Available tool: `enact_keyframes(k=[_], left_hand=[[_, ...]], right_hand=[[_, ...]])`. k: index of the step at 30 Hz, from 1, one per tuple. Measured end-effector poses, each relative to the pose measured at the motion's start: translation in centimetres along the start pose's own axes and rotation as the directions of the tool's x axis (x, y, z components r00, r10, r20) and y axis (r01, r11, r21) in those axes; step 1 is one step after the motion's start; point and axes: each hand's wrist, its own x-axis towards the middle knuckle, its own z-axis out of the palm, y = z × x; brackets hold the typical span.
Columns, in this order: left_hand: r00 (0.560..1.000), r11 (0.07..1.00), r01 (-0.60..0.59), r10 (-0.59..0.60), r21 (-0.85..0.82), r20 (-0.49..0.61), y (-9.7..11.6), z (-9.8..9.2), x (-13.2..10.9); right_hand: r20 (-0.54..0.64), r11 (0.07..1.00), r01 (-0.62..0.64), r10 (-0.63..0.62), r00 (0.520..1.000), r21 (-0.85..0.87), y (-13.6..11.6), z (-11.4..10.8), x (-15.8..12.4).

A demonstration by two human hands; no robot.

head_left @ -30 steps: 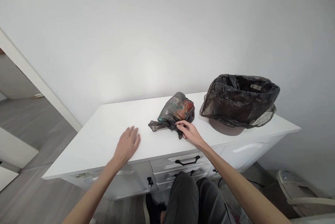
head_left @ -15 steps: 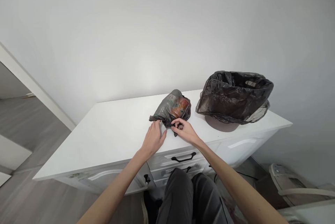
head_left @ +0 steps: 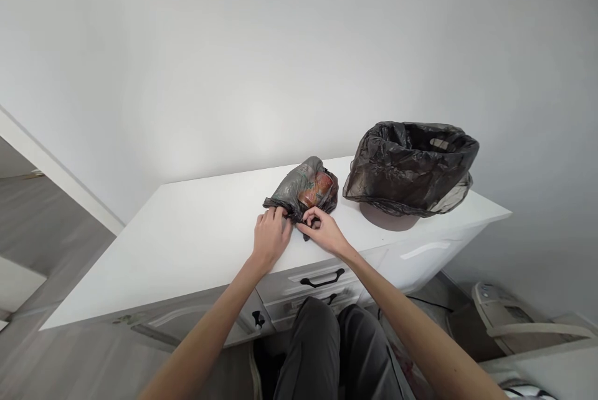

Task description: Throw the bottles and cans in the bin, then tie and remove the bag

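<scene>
A small dark, see-through plastic bag (head_left: 294, 185) lies on the white cabinet top, its gathered mouth toward me. Orange and printed wrapping shows through it; what exactly is inside I cannot make out. My left hand (head_left: 271, 238) has its fingers closed on the left side of the bag's mouth. At the right of the knotted or twisted part, my right hand (head_left: 326, 232) pinches the bag's plastic between thumb and fingers. To the right stands a brownish bin (head_left: 390, 218) lined with a large black trash bag (head_left: 406, 176), its opening facing up.
The white cabinet (head_left: 210, 200) stands against a pale wall, with black handles (head_left: 322, 278) on its front. On the floor at the lower right is a beige appliance with a curved handle (head_left: 537, 328). A door frame (head_left: 60, 169) rises at the left.
The view has shifted slightly. My left fingers have curled further over the bag's mouth, and my right hand keeps its pinch. The lined bin stays in place.
</scene>
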Motion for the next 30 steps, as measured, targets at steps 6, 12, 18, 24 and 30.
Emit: enact_keyframes(k=[6,12,18,24,30], left_hand=[[0.998,0.998,0.055,-0.056,-0.005,-0.014,0.2,0.2,0.1],[0.995,0.995,0.091,-0.092,-0.04,-0.038,0.3,0.2,0.1],[0.993,0.991,0.121,-0.121,-0.055,0.01,0.6,-0.4,0.1],[0.989,0.986,0.148,-0.148,-0.083,0.004,0.4,-0.3,0.0],[0.978,0.969,0.209,-0.211,-0.129,0.0,0.3,-0.4,-0.1]], right_hand=[[-0.03,0.999,0.011,-0.012,0.999,-0.045,-0.5,-0.1,0.0],[-0.055,0.987,0.057,-0.066,0.996,-0.152,-0.5,0.0,-0.2],[-0.097,0.972,0.081,-0.104,0.99,-0.219,-0.5,0.1,-0.1],[-0.141,0.985,0.091,-0.111,0.984,-0.146,-0.8,0.0,-0.2],[-0.231,0.978,0.156,-0.186,0.955,-0.14,-1.2,-0.4,-0.5]])
